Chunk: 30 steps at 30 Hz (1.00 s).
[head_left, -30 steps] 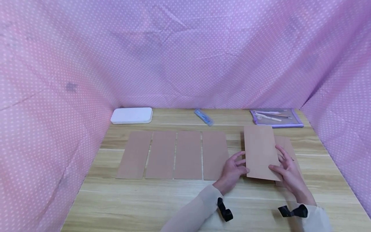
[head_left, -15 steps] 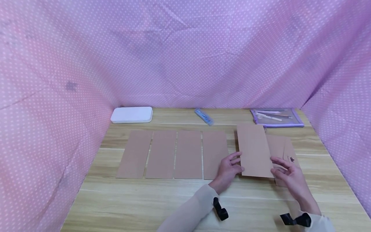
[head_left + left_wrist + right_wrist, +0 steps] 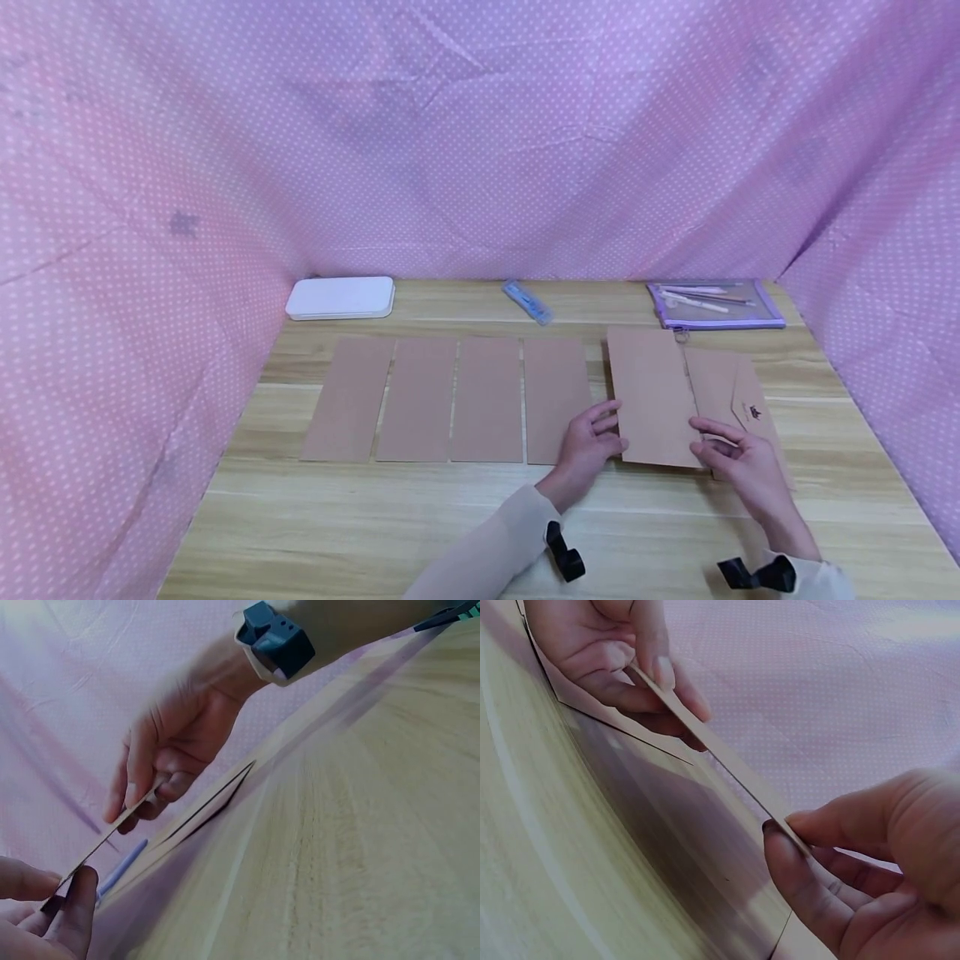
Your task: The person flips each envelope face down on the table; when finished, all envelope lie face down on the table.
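Note:
A plain brown kraft envelope [image 3: 651,396] is held between both hands, raised above the table in the wrist views. My left hand [image 3: 588,450] pinches its left edge near the bottom corner, thumb on one face and fingers on the other. At the opposite edge, my right hand [image 3: 742,467] pinches the lower right, its grip plain in the right wrist view, where the envelope [image 3: 720,757] appears edge-on. Just right of it lies another brown envelope [image 3: 723,379], showing its flap and a small dark crown print; the held one partly covers it.
Several brown envelopes lie in a row to the left, the nearest one [image 3: 557,392] beside my left hand. Along the back are a white case [image 3: 341,298], a small blue packet [image 3: 527,302] and a purple-edged mesh pouch [image 3: 720,304] with pens. Pink dotted cloth [image 3: 480,150] hangs around the table.
Both hands have moved the held envelope left and then slightly lower. More of the crown-printed envelope shows now. My right fingers have shifted from the envelope's face to its right edge.

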Tool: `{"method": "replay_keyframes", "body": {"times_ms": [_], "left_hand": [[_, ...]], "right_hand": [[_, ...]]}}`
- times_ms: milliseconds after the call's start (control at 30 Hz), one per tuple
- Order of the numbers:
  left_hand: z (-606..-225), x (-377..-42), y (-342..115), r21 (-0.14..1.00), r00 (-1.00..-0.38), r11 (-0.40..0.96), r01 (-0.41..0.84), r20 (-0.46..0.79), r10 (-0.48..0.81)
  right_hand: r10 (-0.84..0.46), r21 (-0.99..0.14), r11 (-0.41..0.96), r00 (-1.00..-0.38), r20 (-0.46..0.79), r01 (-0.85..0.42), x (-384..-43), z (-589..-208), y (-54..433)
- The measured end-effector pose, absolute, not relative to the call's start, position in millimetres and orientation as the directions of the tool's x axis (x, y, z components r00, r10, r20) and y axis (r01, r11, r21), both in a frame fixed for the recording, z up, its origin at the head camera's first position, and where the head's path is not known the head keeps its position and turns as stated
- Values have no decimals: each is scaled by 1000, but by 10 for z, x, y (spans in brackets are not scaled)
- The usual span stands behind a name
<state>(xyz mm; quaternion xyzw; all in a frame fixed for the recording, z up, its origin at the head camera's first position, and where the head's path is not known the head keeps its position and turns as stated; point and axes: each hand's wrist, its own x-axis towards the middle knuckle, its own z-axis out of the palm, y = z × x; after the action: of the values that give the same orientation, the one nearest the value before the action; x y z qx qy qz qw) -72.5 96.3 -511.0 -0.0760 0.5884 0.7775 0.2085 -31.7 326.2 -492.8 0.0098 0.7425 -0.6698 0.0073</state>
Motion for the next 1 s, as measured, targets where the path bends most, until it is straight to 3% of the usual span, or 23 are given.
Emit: {"method": "replay_keyframes", "body": {"times_ms": [367, 633, 1000], "left_hand": [[-5023, -524, 856, 826, -876, -356, -437, -303, 374], [-4962, -412, 780, 814, -873, -390, -431, -268, 407], [-4876, -323, 793, 816, -880, -404, -414, -245, 407]], "right_hand": [[42, -980, 177, -995, -87, 93, -371, -4931, 3257], [6, -980, 184, -997, -82, 82, -417, -5003, 3216], [32, -889, 453, -998, -50, 59, -444, -5040, 3110]]}}
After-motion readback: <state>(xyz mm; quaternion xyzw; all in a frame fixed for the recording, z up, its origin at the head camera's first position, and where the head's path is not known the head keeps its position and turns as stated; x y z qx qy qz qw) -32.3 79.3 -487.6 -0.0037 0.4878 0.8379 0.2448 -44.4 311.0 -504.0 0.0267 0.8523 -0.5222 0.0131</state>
